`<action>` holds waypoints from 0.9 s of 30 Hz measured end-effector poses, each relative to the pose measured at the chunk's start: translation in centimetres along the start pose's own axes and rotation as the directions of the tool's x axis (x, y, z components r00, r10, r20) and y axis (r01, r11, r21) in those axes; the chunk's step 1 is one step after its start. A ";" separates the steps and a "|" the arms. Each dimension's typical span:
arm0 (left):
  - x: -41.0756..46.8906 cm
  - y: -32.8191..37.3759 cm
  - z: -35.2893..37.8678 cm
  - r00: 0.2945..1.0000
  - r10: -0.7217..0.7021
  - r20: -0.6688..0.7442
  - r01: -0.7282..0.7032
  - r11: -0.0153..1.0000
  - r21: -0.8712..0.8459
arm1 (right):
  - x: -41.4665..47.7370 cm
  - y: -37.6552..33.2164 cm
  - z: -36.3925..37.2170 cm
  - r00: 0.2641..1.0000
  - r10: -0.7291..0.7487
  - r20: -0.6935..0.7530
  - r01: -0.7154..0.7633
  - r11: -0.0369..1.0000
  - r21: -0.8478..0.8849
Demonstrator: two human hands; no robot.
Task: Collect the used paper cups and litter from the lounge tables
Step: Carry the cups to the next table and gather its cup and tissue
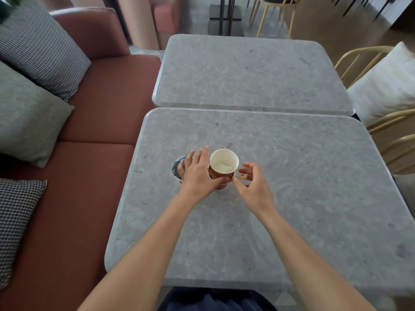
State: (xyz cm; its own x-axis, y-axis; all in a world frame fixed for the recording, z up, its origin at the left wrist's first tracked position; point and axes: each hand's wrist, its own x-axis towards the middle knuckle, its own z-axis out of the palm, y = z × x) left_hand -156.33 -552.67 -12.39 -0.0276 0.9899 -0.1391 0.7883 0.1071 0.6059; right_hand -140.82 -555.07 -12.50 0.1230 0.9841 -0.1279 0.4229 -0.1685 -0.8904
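Centrally, on the nearer of two grey stone-look tables with rounded corners, two paper cups stand close together.

Item one: a red-brown paper cup with a white inside, upright, just left of the frame's middle. One white crumpled wad lies in it.

Item two: a blue-patterned paper cup, immediately to the left of the first. It is largely covered by a hand, so its contents cannot be told.

Item three: one small tan scrap, just right of the red-brown cup's base.

Left hand: the fingers are straight and spread, reaching over the blue-patterned cup. The thumb lies against the lower wall of the red-brown cup. Nothing is gripped.

Right hand: the thumb and forefinger pinch the tan scrap, and the other fingers are loosely curled above it. Whether the scrap touches the table cannot be told.

The farther table sits in the upper middle of the frame, edge to edge with the near one.

Along the left side runs one rust-red upholstered sofa carrying three cushions:
- a houndstooth cushion at upper left
- a grey-green cushion below it
- a second houndstooth cushion at lower left

At the right edge are pale wooden chair frames, their number uncertain, and one white cushion rests on the upper one.
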 end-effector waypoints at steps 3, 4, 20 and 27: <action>-0.8 -0.7 -0.7 0.988 0.032 -0.153 -0.050 0.992 -0.115 | 0.1 0.6 0.4 0.999 0.016 0.051 -0.015 1.000 -0.008; -1.2 -1.0 -0.9 0.977 0.009 -0.214 -0.052 0.979 -0.197 | 0.1 0.9 0.6 0.997 0.023 0.074 -0.024 1.000 0.001; -3.7 -5.1 -1.3 0.878 -0.186 -0.442 -0.114 0.814 -0.570 | 1.7 3.8 4.2 0.990 -0.032 0.136 0.016 0.993 0.118; -2.5 -7.0 1.4 0.946 -0.253 -0.205 0.086 0.803 -0.590 | 2.5 4.0 5.3 0.990 -0.071 0.120 0.051 0.985 0.165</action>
State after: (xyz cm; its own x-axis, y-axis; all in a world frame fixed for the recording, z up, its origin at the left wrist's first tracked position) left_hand -160.94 -556.02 -17.43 -0.3510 0.9281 -0.1242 0.2674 0.2264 0.9366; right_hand -143.59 -552.95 -18.68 -0.0163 0.9931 -0.1157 0.2750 -0.1068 -0.9555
